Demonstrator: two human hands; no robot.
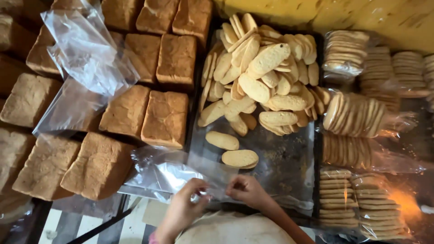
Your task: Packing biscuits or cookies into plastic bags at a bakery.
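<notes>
- A thin, clear plastic bag [169, 174], glossy and crinkled, is pinched between the left hand [183, 205] and the right hand [246, 190].
- The oval biscuits [262, 77] are seen as pale, matt and smooth-faced, with lightly browned edges.
- The metal tray [280, 167] beneath them is noted as dark, dull and crumb-dusted.
- The square loaves [165, 117] are observed with a rough, porous, matt brown crust.
- Loose plastic sheets [86, 54] over the loaves are recorded as transparent and shiny.
- The packed biscuit stacks [357, 115] are wrapped in glossy clear film.
- The wall [384, 18] is seen as yellow, painted and matt.
</notes>
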